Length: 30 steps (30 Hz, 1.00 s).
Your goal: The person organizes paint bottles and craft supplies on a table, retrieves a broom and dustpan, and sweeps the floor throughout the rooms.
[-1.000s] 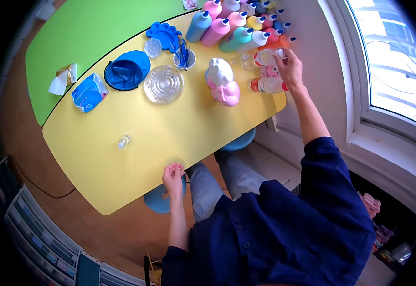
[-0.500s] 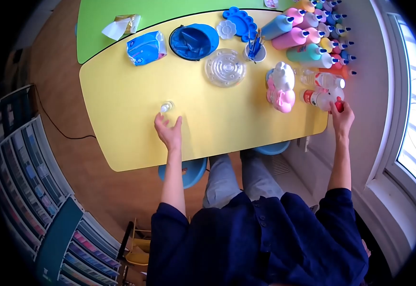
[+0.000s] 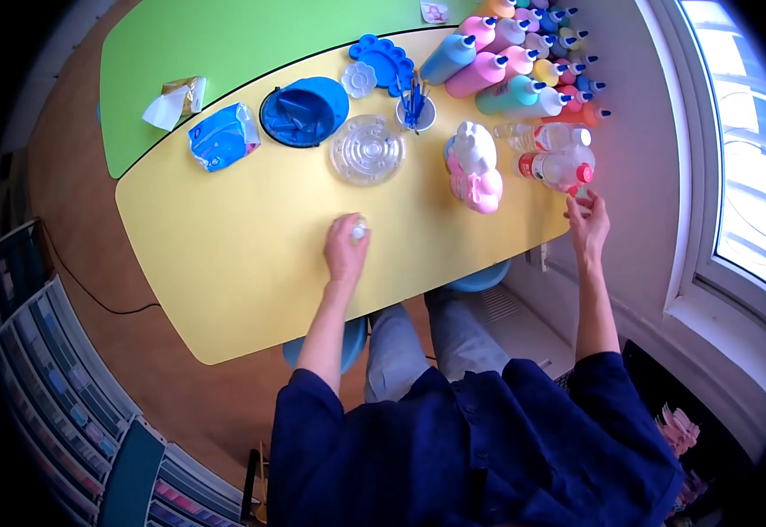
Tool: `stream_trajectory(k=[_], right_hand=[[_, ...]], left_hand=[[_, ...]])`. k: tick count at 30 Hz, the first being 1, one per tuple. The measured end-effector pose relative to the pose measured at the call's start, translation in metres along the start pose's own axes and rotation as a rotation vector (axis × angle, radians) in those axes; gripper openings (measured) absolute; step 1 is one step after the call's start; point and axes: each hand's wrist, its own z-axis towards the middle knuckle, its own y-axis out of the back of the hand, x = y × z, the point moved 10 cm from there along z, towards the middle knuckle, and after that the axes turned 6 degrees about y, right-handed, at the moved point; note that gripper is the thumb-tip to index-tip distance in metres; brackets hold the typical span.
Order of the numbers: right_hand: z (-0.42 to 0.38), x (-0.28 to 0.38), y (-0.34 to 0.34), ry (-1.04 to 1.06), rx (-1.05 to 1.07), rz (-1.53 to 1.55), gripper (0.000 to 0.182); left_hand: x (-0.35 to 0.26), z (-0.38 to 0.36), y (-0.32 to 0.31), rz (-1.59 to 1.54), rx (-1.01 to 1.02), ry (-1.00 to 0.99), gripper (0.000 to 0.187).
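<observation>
Bottle [image 3: 359,231] in left hand [image 3: 345,250], right hand [image 3: 588,221] near red-capped bottle [image 3: 562,168]

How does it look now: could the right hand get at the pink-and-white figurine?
Probably yes: the yellow tabletop looks bare between the right hand and the pink-and-white figurine, with the red-capped bottle lying beside that path rather than across it.

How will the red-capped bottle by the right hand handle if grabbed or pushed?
The red-capped bottle may dent if squeezed: its see-through walls look like thin plastic. Its rounded body could roll on its side. A push might jostle the white-capped bottle close beside it.
</observation>
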Motion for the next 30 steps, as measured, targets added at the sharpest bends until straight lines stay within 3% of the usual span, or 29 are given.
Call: stream_trajectory(k=[3,7,10,14,20,23,25,27,30], right_hand=[[-0.038,-0.031,-0.023,-0.001,0.06,0.048,0.04],[-0.096,-0.024,-0.065,-0.065,0.282,0.104,0.035],[-0.135,-0.016,-0.093,-0.006,0.435,0.142,0.036],[-0.178,0.001,-0.109,-0.006,0.579,0.148,0.037],[-0.216,0.011,-0.13,-0.026,0.728,0.22,0.033],[-0.224,0.034,-0.141,0.002,0.779,0.238,0.031],[-0.23,0.044,-0.148,0.007,0.806,0.254,0.031],[-0.232,0.057,-0.154,0.022,0.826,0.261,0.031],[-0.23,0.063,-0.157,0.006,0.814,0.259,0.031]], left_hand=[[-0.048,0.016,-0.045,-0.111,0.052,-0.117,0.036],[-0.112,0.04,-0.088,-0.082,0.132,-0.249,0.035],[-0.102,0.064,-0.13,0.133,0.143,-0.22,0.029],[-0.094,0.067,-0.133,0.122,0.169,-0.147,0.029],[-0.077,0.041,-0.08,-0.037,0.122,-0.086,0.032],[-0.063,0.046,-0.006,-0.085,-0.186,-0.1,0.044],[-0.072,0.07,0.064,0.007,-0.431,-0.178,0.067],[-0.063,0.106,0.096,0.133,-0.49,-0.054,0.093],[-0.051,0.165,0.102,0.23,-0.374,0.045,0.116]])
